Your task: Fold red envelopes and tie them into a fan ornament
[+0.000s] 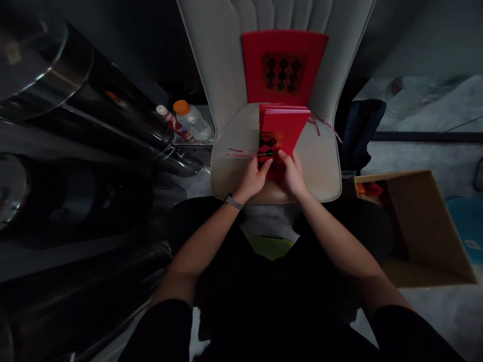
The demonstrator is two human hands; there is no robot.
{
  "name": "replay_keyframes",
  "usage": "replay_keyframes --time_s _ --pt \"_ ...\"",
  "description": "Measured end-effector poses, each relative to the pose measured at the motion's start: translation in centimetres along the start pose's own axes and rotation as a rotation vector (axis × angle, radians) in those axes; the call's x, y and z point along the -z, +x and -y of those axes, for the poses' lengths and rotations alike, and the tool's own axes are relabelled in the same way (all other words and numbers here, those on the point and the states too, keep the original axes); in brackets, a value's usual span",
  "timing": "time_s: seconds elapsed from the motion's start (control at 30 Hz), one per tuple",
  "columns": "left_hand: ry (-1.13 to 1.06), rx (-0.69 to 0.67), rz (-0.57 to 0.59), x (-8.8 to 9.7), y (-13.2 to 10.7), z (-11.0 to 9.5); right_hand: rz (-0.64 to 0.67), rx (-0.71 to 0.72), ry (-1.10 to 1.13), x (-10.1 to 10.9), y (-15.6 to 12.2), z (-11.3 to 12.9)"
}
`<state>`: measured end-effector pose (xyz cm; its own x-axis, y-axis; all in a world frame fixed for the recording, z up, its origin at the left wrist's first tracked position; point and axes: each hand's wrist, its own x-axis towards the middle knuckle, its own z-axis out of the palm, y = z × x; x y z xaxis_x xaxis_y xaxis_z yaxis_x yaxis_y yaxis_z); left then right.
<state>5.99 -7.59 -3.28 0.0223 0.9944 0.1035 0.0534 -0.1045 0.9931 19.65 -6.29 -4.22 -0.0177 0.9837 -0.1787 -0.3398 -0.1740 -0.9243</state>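
Observation:
Both hands grip one red paper piece point(281, 131) with a dark diamond pattern over the seat of a pale upholstered chair point(317, 166). My left hand point(254, 177) pinches its lower left edge and my right hand point(293, 173) holds its lower right. A stack of similar red sheets point(271, 109) lies on the seat just behind it. A larger red sheet point(284, 65) with a dark diamond panel leans upright against the chair back. Thin red strings point(237, 152) trail across the seat to the left.
Shiny metal cylinders point(75, 115) fill the left side. A bottle with an orange cap point(190, 120) and a smaller bottle point(169, 120) stand beside the chair. An open cardboard box point(418, 226) with something red inside sits on the floor at right, a blue object point(468, 221) beyond it.

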Motion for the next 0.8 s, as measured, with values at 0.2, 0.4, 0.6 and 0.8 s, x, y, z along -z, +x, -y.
replay_keyframes --time_s 0.2,0.4,0.6,0.8 --pt "0.057 0.018 0.061 1.4 0.6 -0.2 0.017 0.027 0.061 0.2 -0.1 -0.5" --pt "-0.033 0.084 0.014 2.2 0.5 -1.0 0.076 0.002 0.186 0.6 -0.2 -0.2" --pt "-0.113 0.096 -0.160 2.1 0.6 -1.1 0.062 -0.018 0.163 0.3 -0.5 0.3" --pt "-0.162 0.076 -0.187 2.1 0.7 -1.5 0.123 -0.015 0.251 0.1 -0.8 0.4"
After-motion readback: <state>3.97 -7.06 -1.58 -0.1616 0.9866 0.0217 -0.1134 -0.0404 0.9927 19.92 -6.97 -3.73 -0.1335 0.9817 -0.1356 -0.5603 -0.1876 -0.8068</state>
